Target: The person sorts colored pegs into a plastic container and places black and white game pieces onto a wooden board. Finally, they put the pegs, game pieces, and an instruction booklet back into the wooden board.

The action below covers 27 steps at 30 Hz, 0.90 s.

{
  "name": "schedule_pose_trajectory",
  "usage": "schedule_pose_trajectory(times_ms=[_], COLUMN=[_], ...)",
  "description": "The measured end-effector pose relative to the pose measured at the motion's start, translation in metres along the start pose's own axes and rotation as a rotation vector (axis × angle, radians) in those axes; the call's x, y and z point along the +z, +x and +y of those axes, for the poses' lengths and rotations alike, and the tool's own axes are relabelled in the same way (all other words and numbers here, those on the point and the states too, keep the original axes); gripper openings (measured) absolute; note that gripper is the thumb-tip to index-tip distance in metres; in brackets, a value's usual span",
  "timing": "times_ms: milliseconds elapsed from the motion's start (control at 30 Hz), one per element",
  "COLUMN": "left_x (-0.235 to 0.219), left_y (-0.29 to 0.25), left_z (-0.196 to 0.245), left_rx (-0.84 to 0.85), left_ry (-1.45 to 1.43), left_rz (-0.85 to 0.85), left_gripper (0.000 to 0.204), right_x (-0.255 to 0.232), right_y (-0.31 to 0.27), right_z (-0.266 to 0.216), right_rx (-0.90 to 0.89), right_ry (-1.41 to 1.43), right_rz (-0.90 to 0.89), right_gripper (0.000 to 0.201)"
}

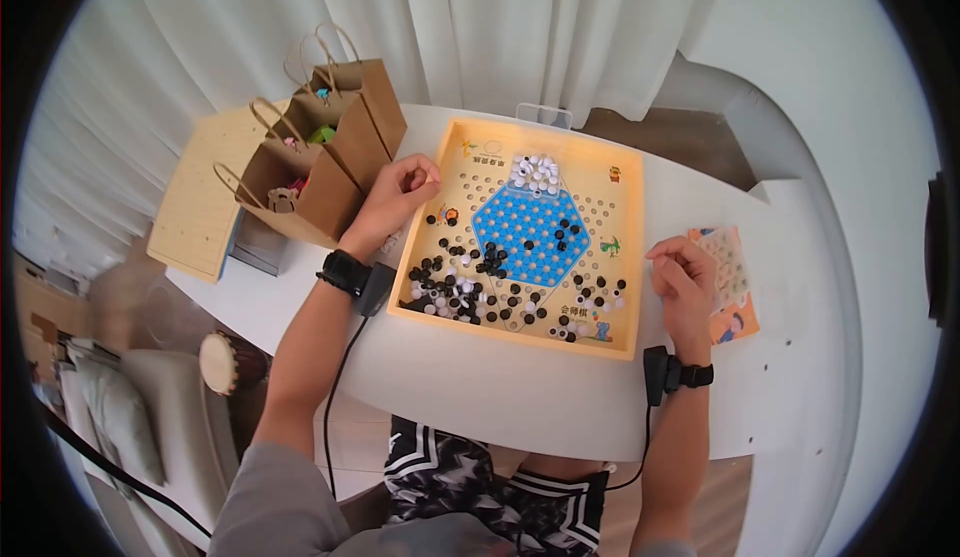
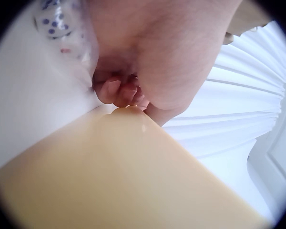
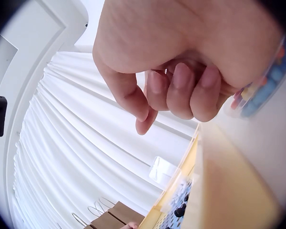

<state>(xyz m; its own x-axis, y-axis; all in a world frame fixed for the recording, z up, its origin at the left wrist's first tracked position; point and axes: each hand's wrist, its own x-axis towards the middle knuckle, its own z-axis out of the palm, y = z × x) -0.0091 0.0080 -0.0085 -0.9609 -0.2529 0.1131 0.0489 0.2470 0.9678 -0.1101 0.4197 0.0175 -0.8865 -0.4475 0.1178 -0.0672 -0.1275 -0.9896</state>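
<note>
A wooden game board (image 1: 637, 257) with a raised rim lies on the table, a blue perforated hexagon (image 1: 515, 219) at its middle. White pieces (image 1: 537, 174) fill a clear box at its far side; black and white pieces (image 1: 455, 299) are scattered mostly along the near side. My left hand (image 1: 393, 200), fingers loosely curled, is at the board's left rim (image 2: 133, 157); whether it touches the rim I cannot tell. Off the right rim, my right hand (image 1: 685, 282) has loosely curled fingers with nothing visible in them, also in the right wrist view (image 3: 167, 52).
Brown paper bags (image 1: 335, 172) with colourful items stand left of the board, near a light wooden panel (image 1: 195, 202). An orange printed sheet (image 1: 735, 322) lies beyond my right hand. A clear lid (image 1: 545, 115) is at the board's far edge, before white curtains (image 1: 500, 27).
</note>
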Motion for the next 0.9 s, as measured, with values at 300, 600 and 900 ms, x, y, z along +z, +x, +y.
schedule_pose_trajectory(times_ms=[300,600,900], left_x=[0.007,0.032,0.034], left_y=[-0.025,-0.046,-0.046], left_z=[0.042,0.086,0.085], left_rx=[0.105,0.152,0.169], left_ry=[0.464,0.626,0.7], left_rz=[-0.016,-0.586,-0.706], left_gripper=[0.008,0.023,0.03], right_x=[-0.002,-0.001,0.001], right_y=[0.0,0.002,0.002], right_z=[-0.005,0.002,-0.001], right_rx=[-0.014,-0.068,-0.048], right_ry=[-0.021,-0.034,-0.046], right_rz=[-0.046,-0.055,-0.064], right_gripper=[0.01,0.01,0.01])
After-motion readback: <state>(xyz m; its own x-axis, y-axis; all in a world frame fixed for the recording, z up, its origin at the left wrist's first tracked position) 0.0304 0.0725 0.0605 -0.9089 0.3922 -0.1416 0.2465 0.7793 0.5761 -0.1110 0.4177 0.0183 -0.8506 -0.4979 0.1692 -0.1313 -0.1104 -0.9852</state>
